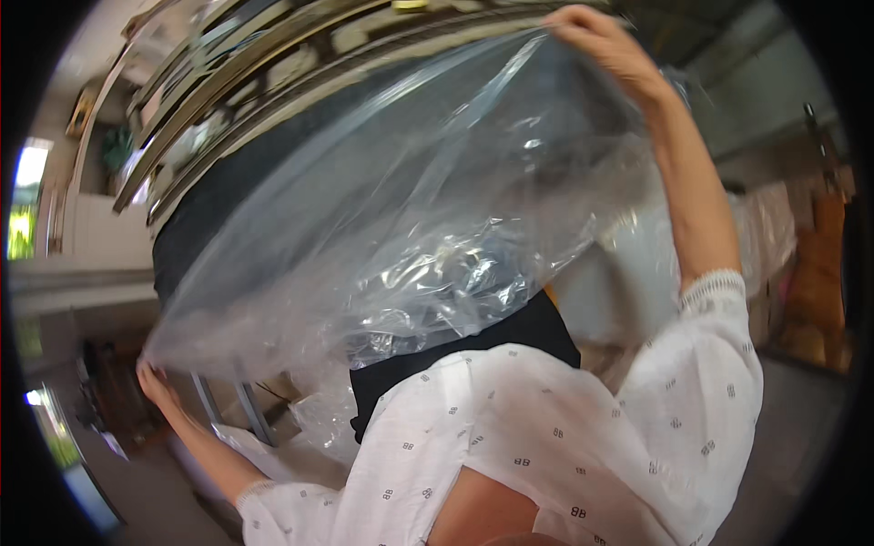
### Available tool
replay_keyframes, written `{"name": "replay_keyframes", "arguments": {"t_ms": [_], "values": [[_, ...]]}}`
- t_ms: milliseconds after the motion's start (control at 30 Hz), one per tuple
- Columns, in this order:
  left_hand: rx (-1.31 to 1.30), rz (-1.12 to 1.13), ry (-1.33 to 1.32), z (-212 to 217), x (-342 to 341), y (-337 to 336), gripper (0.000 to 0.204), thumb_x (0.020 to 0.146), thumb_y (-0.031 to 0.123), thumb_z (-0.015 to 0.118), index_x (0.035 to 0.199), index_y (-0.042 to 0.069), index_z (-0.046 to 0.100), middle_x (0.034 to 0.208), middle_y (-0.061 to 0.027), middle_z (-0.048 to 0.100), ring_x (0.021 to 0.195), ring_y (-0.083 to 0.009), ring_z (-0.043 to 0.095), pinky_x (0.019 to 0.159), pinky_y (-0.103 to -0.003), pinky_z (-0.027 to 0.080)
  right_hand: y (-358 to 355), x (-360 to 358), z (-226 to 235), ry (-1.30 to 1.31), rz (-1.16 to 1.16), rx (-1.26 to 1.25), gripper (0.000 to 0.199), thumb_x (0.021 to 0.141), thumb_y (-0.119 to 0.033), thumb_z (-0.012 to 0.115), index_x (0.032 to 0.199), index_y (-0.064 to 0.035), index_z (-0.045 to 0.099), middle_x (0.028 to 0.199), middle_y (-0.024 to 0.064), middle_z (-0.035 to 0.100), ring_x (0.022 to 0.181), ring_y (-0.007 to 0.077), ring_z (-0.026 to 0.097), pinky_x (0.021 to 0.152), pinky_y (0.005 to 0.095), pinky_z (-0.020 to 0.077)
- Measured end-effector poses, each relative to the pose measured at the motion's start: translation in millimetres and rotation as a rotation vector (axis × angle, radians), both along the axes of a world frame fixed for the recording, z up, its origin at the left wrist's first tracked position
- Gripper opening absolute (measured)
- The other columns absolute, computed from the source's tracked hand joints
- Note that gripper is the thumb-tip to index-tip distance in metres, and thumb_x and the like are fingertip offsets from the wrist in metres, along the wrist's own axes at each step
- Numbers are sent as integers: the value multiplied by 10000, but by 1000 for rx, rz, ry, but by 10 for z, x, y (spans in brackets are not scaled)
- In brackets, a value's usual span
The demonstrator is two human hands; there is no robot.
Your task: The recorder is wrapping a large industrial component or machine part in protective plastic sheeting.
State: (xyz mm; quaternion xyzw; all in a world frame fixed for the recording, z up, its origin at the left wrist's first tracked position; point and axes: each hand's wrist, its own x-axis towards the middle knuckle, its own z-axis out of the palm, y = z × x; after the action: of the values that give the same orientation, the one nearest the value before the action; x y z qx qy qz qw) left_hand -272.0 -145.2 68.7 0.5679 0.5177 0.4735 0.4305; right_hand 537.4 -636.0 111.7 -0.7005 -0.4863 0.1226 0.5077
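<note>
Two hands wide apart! Left hand (pixel 157 382) low, right hand (pixel 592 41) high, both gripping the clear plastic sheet (pixel 364 196) above dark cloth (pixel 196 209). Far edge looks opened out; nearer folds bunch, seemingly not yet smoothed.

two hands (pixel 605 53) (pixel 157 382) (one pair), one held plastic sheet (pixel 410 200)

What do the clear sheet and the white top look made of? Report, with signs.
Clear sheet: probably thin plastic film, glossy; it is see-through, crinkled and throws sharp highlights. White top: matte fabric, maybe cotton; it falls in soft folds, fibre uncertain.
</note>
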Motion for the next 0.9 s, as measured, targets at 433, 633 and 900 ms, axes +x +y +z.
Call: {"name": "replay_keyframes", "arguments": {"t_ms": [433, 633, 900], "values": [[450, 80, 67, -522, 3121, 754, 193, 802, 202, 600, 832, 12, 619, 713, -56, 637, 661, -112, 594, 659, -254, 456, -226, 1981, -1170, -120, -716, 235, 234, 888, -193, 526, 1035, -12, 499, 918, 51, 548, 872, 129, 514, 797, 248, 412], [384, 176, 173, -428, 3346, 911, 222, 753, 246, 630, 821, 35, 650, 662, -30, 613, 635, -120, 572, 630, -262, 443, -205, 2113, -1146, -275, -676, 102, 244, 877, -226, 548, 986, -8, 539, 884, 34, 544, 816, 117, 503, 767, 240, 410], [459, 290, 418, -385, 3435, 893, 294, 660, 304, 687, 735, 28, 621, 628, -59, 568, 606, -188, 537, 628, -327, 440, -65, 2048, -1088, -405, -844, -55, 289, 829, -249, 591, 941, 16, 572, 883, 67, 570, 786, 160, 517, 734, 278, 425]]}}
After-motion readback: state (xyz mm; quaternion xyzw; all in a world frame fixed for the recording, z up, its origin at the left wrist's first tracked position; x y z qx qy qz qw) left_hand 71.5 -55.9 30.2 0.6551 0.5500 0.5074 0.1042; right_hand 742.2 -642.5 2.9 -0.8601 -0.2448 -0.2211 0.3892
